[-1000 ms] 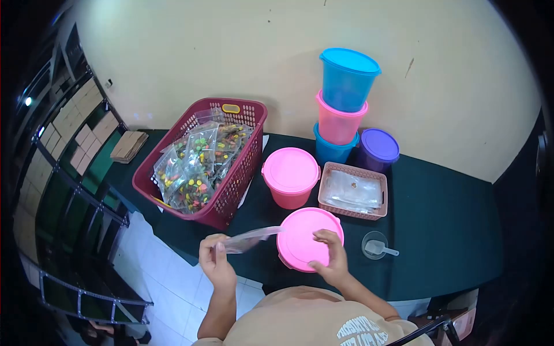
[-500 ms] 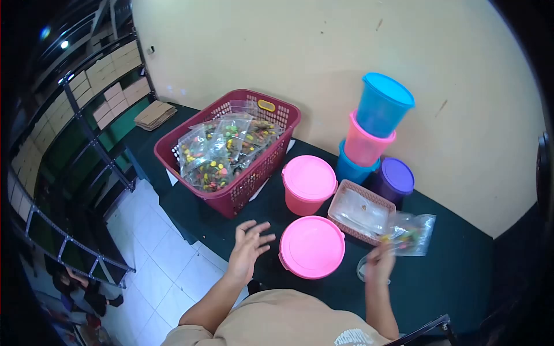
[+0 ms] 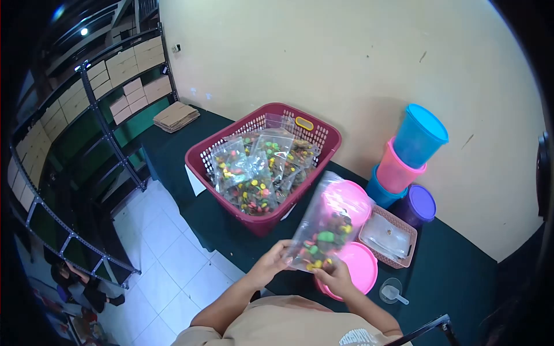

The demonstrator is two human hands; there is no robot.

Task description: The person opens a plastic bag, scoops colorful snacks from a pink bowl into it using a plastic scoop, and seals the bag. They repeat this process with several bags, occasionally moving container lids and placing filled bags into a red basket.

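Note:
A clear plastic bag of colourful candies (image 3: 325, 237) is held up in front of me, with green, yellow, red and brown pieces gathered at its lower end. My left hand (image 3: 270, 266) is closed on its lower left edge. At the bottom right corner, my right hand (image 3: 336, 279) pinches the same bag. Behind the bag are two pink lidded tubs, the nearer pink tub (image 3: 362, 270) and the farther pink tub (image 3: 353, 199), both partly hidden. Beyond them to the left, a maroon basket (image 3: 262, 224) holds many similar filled bags (image 3: 254, 193).
A pink basket (image 3: 411, 254) with clear empty bags stands right of the tubs, near a small cup with a scoop (image 3: 392, 292). Behind it are stacked blue and pink tubs (image 3: 421, 138) and a purple tub (image 3: 420, 205). Flattened cardboard (image 3: 176, 116) lies at the far left.
My right hand has brought the bag leftward from beside the pink basket to in front of me. My left hand, open before, has closed on it. The view has turned right-to-left slightly.

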